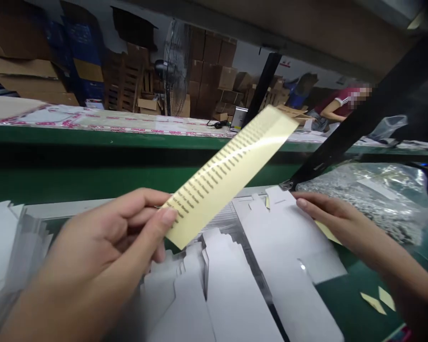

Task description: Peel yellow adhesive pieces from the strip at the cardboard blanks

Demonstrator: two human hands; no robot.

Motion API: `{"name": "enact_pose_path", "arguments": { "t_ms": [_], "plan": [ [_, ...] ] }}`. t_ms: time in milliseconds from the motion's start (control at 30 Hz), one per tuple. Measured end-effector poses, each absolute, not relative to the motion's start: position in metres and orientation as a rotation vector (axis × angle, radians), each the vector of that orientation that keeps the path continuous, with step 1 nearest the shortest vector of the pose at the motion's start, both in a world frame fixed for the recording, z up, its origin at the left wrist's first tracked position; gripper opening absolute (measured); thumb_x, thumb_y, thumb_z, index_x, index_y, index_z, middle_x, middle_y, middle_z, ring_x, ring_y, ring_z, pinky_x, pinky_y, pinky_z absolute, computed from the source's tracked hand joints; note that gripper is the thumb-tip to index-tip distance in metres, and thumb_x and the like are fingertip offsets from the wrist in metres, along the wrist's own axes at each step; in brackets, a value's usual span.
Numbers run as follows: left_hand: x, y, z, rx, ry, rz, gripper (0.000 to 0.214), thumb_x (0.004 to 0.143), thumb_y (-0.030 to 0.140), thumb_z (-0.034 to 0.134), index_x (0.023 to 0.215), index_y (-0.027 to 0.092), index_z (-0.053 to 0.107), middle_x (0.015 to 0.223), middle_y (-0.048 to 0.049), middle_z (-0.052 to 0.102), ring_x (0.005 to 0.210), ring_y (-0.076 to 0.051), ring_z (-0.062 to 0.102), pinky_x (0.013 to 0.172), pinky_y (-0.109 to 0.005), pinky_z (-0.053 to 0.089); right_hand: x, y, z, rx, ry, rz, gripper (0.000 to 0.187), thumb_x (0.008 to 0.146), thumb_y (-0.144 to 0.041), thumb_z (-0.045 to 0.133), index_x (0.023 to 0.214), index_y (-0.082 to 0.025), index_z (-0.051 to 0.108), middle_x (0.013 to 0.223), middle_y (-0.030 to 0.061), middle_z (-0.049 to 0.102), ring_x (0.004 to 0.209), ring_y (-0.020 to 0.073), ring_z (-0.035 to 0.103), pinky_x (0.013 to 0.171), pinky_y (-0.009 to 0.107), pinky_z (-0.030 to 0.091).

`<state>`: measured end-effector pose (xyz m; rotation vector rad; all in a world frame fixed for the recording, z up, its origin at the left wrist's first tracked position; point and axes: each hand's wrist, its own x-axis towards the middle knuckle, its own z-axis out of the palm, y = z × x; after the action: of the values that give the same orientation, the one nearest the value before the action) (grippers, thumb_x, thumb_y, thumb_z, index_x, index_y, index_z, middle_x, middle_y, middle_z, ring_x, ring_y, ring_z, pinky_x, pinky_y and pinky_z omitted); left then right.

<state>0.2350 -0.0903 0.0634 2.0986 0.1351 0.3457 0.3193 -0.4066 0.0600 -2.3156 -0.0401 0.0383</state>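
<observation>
My left hand (103, 251) pinches the lower end of a long yellow label strip (231, 173) with rows of small dark marks and holds it up, slanting to the upper right. My right hand (338, 221) lies flat with fingers stretched out on a flat white carton blank (288, 232) on the green bench. More white carton blanks (214, 294) lie fanned out under the strip.
A stack of white blanks (7, 247) sits at the left. A clear bag of small parts (374, 194) lies at the right. Yellow paper scraps (378, 300) lie on the green surface. A black slanted post (356, 123) rises behind. Another person (337, 107) works far back near cardboard boxes.
</observation>
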Motion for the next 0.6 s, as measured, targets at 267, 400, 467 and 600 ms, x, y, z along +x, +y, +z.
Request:
{"name": "enact_pose_path", "arguments": {
  "t_ms": [267,400,467,600],
  "plan": [
    [0.225,-0.110,0.063,2.255,-0.048,0.332,0.012,0.082,0.045,0.053,0.084,0.040,0.064,0.051,0.0180,0.061,0.040,0.000,0.054,0.040,-0.001,0.035,0.261,-0.330,0.072,-2.438,-1.161,-1.070,0.042,0.084,-0.025,0.053,0.125,-0.030,0.044,0.141,-0.0029,0.038,0.128,0.0262,0.036,0.112,0.039,0.026],
    [0.225,-0.110,0.069,2.284,-0.618,0.504,0.024,0.079,0.021,0.057,0.099,0.035,0.054,0.074,0.0204,0.069,0.049,0.000,0.061,0.046,0.000,0.039,0.260,-0.306,0.076,-2.379,-1.394,-0.860,0.030,0.086,-0.013,0.051,0.114,-0.022,0.055,0.117,0.0002,0.063,0.121,0.0171,0.047,0.113,0.038,0.026],
    [0.222,-0.110,0.072,2.320,-0.626,0.469,0.023,0.077,0.015,0.058,0.094,0.029,0.053,0.082,0.0153,0.071,0.054,-0.002,0.063,0.050,-0.002,0.043,0.264,-0.304,0.077,-2.334,-1.349,-0.831,0.028,0.086,-0.010,0.051,0.109,-0.023,0.061,0.108,-0.0025,0.068,0.113,0.0154,0.055,0.111,0.040,0.030],
    [0.214,-0.113,0.072,2.465,-0.443,0.378,0.014,0.085,0.021,0.050,0.071,0.023,0.050,0.064,0.0101,0.066,0.048,-0.004,0.058,0.049,-0.008,0.045,0.267,-0.299,0.075,-2.280,-1.294,-0.930,0.024,0.082,-0.007,0.060,0.101,-0.020,0.067,0.110,0.0025,0.067,0.110,0.0182,0.058,0.103,0.044,0.041]
  ]
}}
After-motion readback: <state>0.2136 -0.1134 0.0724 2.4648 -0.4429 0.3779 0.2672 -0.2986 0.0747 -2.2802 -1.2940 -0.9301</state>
